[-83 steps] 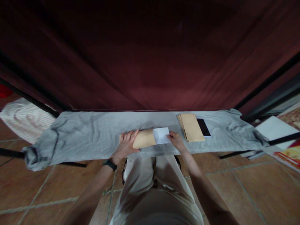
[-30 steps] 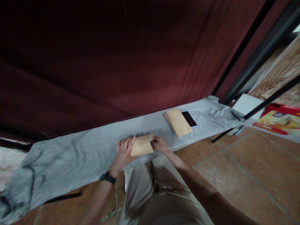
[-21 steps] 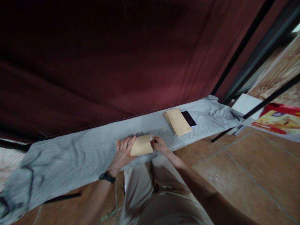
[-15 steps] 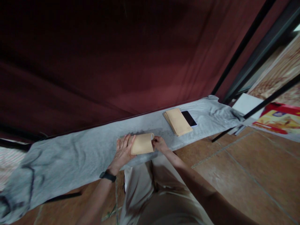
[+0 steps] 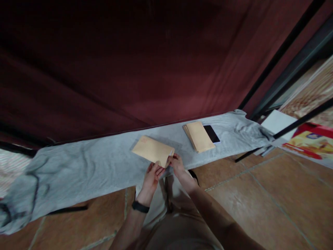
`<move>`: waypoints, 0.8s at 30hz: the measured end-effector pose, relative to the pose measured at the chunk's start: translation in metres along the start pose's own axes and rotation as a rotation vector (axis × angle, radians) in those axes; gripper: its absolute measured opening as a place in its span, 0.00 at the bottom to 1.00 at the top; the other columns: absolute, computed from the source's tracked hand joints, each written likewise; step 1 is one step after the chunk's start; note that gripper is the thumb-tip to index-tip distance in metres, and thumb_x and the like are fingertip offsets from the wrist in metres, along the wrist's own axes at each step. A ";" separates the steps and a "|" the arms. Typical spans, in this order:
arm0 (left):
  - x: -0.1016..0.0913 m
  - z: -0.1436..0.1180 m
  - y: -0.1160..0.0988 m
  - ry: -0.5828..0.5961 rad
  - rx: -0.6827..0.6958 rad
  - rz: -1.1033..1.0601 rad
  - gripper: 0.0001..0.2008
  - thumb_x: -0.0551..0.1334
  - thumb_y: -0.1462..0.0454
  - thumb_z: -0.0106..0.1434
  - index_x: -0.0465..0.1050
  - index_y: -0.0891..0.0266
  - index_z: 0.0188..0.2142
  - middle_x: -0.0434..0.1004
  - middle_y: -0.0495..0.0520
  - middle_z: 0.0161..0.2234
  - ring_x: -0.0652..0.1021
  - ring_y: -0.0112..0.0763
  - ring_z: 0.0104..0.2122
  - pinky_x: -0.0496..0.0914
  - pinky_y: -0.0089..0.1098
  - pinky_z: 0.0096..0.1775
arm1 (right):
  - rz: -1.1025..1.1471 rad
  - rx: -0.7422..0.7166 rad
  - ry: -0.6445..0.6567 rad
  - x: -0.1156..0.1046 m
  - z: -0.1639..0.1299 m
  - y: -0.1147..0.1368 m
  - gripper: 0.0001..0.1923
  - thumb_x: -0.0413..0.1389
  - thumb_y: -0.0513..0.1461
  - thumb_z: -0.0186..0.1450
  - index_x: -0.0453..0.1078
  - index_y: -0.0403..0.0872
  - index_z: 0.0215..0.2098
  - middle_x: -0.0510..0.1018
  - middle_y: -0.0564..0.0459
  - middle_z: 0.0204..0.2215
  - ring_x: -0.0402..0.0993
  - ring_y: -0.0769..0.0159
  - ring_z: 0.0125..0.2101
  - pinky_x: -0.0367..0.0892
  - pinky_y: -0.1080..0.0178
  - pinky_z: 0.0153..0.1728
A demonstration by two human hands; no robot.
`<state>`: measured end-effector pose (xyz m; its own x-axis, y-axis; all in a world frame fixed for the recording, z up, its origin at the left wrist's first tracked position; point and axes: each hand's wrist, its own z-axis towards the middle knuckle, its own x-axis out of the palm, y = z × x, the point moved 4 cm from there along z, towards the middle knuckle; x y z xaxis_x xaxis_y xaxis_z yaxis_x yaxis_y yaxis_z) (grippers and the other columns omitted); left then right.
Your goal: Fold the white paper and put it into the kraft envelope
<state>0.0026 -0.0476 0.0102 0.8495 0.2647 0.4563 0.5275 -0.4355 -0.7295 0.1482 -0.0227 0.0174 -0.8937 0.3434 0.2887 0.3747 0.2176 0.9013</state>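
Observation:
A tan paper envelope (image 5: 153,149) lies tilted over the grey cloth, its open end toward me on the right. My left hand (image 5: 153,175) pinches the near edge of the envelope, thumb on top and fingers beneath. At the open end, my right hand (image 5: 177,163) has its fingers closed on the envelope's mouth. A thin pale edge shows inside that mouth, too small to name. To the right rests a stack of several similar envelopes (image 5: 199,137), overlapping a dark-screened phone or small tablet (image 5: 212,133).
Grey cloth (image 5: 99,163) covers a long narrow bench in front of a dark red curtain (image 5: 156,86). Black metal poles (image 5: 281,55) rise at the right. A red and yellow box (image 5: 312,139) and a white box (image 5: 278,121) stand beyond the bench's right end, above tiled floor (image 5: 260,198).
My left hand has moved from lying flat on the envelope's left end to pinching its near edge. The envelope has turned, its left end now farther away. My right hand stays at the mouth.

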 end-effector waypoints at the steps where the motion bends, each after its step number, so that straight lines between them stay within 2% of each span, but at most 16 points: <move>1: 0.007 -0.002 0.000 -0.002 0.006 -0.016 0.14 0.70 0.65 0.57 0.70 0.60 0.41 0.80 0.52 0.35 0.82 0.31 0.33 0.79 0.36 0.39 | 0.023 -0.013 0.010 0.001 -0.004 0.001 0.14 0.58 0.45 0.49 0.70 0.48 0.33 0.80 0.52 0.30 0.77 0.63 0.31 0.71 0.65 0.30; 3: 0.016 -0.004 -0.002 -0.002 0.031 0.004 0.16 0.70 0.69 0.54 0.71 0.60 0.42 0.81 0.51 0.36 0.82 0.30 0.32 0.78 0.34 0.37 | 0.075 -0.041 0.024 0.000 -0.010 0.003 0.13 0.58 0.45 0.49 0.70 0.48 0.32 0.80 0.52 0.30 0.77 0.63 0.32 0.71 0.65 0.31; 6: 0.021 -0.005 -0.005 0.022 0.102 0.095 0.20 0.70 0.71 0.51 0.73 0.60 0.43 0.82 0.52 0.39 0.82 0.32 0.35 0.78 0.33 0.37 | 0.117 -0.052 0.060 -0.002 -0.012 0.006 0.13 0.59 0.44 0.48 0.70 0.48 0.31 0.80 0.54 0.30 0.77 0.64 0.32 0.71 0.66 0.30; 10: 0.013 0.004 -0.010 0.012 0.153 0.230 0.22 0.69 0.71 0.50 0.71 0.61 0.46 0.81 0.53 0.37 0.81 0.34 0.34 0.77 0.31 0.35 | 0.078 -0.012 0.081 -0.008 -0.004 0.007 0.17 0.60 0.44 0.47 0.69 0.49 0.34 0.80 0.55 0.31 0.76 0.66 0.29 0.74 0.65 0.30; 14: 0.004 0.021 -0.023 -0.050 0.150 0.334 0.27 0.67 0.72 0.51 0.68 0.60 0.52 0.80 0.51 0.33 0.80 0.33 0.29 0.74 0.30 0.29 | -0.069 0.009 0.025 -0.016 0.011 0.005 0.12 0.58 0.45 0.53 0.65 0.49 0.33 0.77 0.55 0.26 0.75 0.65 0.25 0.76 0.61 0.31; 17: 0.003 0.033 -0.034 -0.039 0.161 0.425 0.32 0.65 0.74 0.50 0.67 0.60 0.56 0.79 0.49 0.30 0.77 0.30 0.23 0.69 0.27 0.24 | -0.163 -0.028 0.021 -0.021 0.020 0.004 0.10 0.58 0.42 0.57 0.66 0.49 0.36 0.76 0.53 0.26 0.75 0.64 0.25 0.75 0.60 0.31; 19: 0.003 0.040 -0.038 -0.025 0.181 0.488 0.33 0.63 0.74 0.50 0.67 0.60 0.57 0.77 0.47 0.27 0.74 0.27 0.20 0.65 0.26 0.22 | -0.246 -0.088 0.010 -0.027 0.024 0.006 0.12 0.57 0.39 0.59 0.68 0.48 0.41 0.78 0.51 0.31 0.76 0.62 0.31 0.75 0.59 0.36; 21: 0.000 0.045 -0.039 -0.037 0.193 0.542 0.35 0.62 0.74 0.49 0.65 0.62 0.58 0.75 0.45 0.24 0.70 0.24 0.17 0.62 0.25 0.20 | -0.357 -0.194 0.032 -0.034 0.025 0.010 0.16 0.56 0.35 0.59 0.71 0.48 0.46 0.79 0.48 0.40 0.77 0.60 0.41 0.73 0.59 0.46; 24: -0.005 0.051 -0.038 -0.037 0.185 0.591 0.38 0.61 0.73 0.50 0.62 0.63 0.62 0.72 0.43 0.23 0.68 0.24 0.16 0.61 0.25 0.20 | -0.626 -0.475 0.225 -0.036 0.020 0.015 0.21 0.54 0.31 0.59 0.74 0.49 0.50 0.76 0.48 0.53 0.72 0.60 0.54 0.65 0.57 0.58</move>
<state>-0.0215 0.0114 0.0090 0.9962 0.0559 -0.0673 -0.0425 -0.3622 -0.9311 0.1914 -0.0136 0.0142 -0.9497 0.0840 -0.3016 -0.3100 -0.1190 0.9432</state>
